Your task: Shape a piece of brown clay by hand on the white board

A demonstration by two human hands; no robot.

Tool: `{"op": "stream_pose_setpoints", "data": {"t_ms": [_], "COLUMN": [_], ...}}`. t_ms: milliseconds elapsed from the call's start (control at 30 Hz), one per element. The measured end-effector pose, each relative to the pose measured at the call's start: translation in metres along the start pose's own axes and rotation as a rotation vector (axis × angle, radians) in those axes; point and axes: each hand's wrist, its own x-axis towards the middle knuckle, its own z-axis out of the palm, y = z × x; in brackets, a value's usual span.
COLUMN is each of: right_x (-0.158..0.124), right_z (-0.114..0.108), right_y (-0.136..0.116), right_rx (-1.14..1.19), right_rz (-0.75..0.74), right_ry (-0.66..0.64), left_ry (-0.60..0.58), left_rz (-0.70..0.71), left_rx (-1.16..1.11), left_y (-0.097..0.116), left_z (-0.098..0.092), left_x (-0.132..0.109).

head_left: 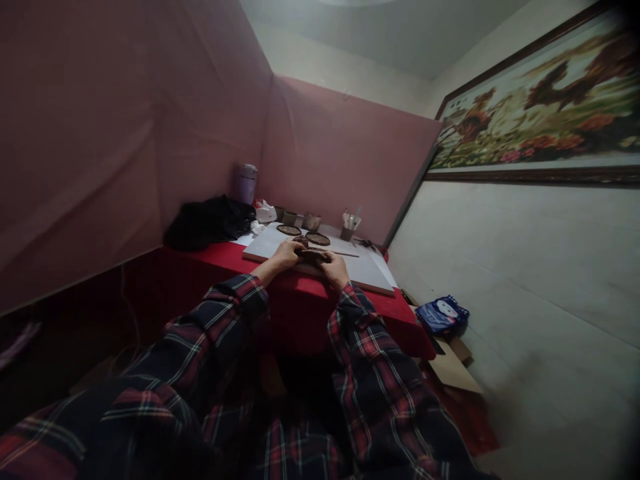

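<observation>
One dark brown piece [314, 255], centre of the frame, gripped at opposite ends by my left hand [288, 255] and right hand [335, 269]; I judge it light, soft, easily dented, best held by its edges.

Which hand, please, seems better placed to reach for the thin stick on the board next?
Probably the right hand: it is nearer the exposed end of the thin stick than the left hand. Both hold the dark piece.
</observation>
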Motion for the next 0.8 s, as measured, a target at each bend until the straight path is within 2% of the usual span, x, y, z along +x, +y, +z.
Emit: {"op": "stream_pose_setpoints", "data": {"t_ms": [133, 300, 433, 633, 800], "right_x": [-0.002, -0.011, -0.02, -0.012, -0.004], "right_z": [-0.002, -0.001, 0.0, -0.002, 0.0], "right_y": [-0.006, -0.009, -0.016, -0.011, -0.004], "right_rx": [0.03, -0.17, -0.239, -0.135, -0.028], "right_rz": [0.039, 0.035, 0.057, 0.044, 0.022], "right_ry": [0.03, 0.084, 0.099, 0.061, 0.054], "left_ry": [0.086, 0.072, 0.029, 0.056, 0.092], "left_rz": [0.017, 0.032, 0.012, 0.053, 0.019], "left_rx": [-0.07, 0.057, 0.017, -0.023, 0.015], "left_y": [-0.002, -0.01, -0.011, -0.007, -0.01], "left_z": [0.006, 0.008, 0.007, 0.006, 0.007], "left_x": [0.001, 0.003, 0.0, -0.003, 0.001]}}
